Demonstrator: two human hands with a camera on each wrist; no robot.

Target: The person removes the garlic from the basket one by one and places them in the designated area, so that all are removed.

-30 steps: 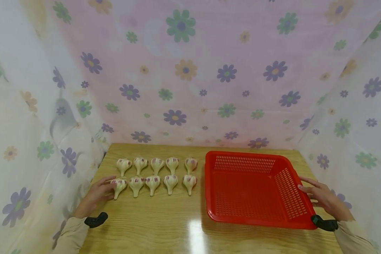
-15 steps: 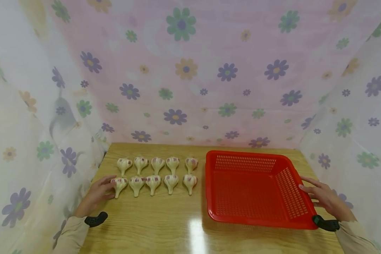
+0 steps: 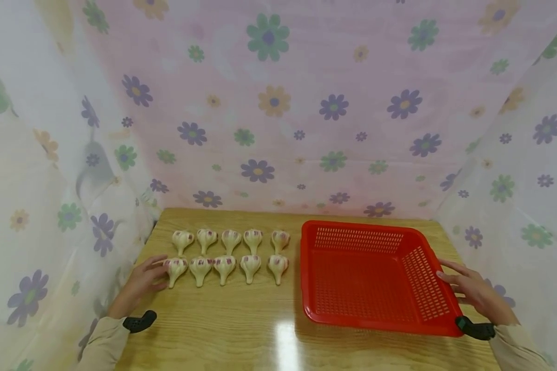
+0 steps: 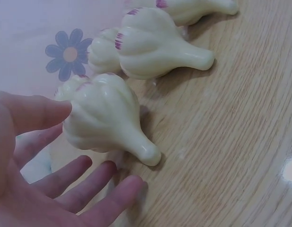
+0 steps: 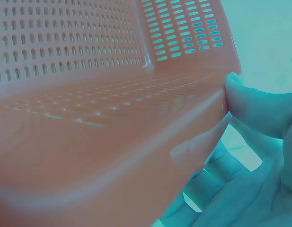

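Several glossy cream garlic bulbs with purple marks lie in two rows on the table's left half. At the left end of the front row is the nearest garlic bulb (image 3: pixel 175 268), its stem toward the front. My left hand (image 3: pixel 143 282) is beside it, fingers spread and loosely bent. In the left wrist view, the thumb overlaps the side of this garlic bulb (image 4: pixel 105 113), with the other fingers apart below. A red perforated plastic basket (image 3: pixel 376 323) stands on the right. My right hand (image 3: pixel 478 294) holds its right rim, thumb on the edge and fingers under it, partly hidden.
The wooden table (image 3: pixel 223 330) ends at a flower-patterned curtain (image 3: pixel 278 134) at the back, with similar cloth on both sides. Another garlic bulb (image 3: pixel 278 268) lies closest to the basket, a short gap from its left wall.
The garlic bulbs, the basket and both hands stay essentially in place. Only a slight shift of the head view shows.
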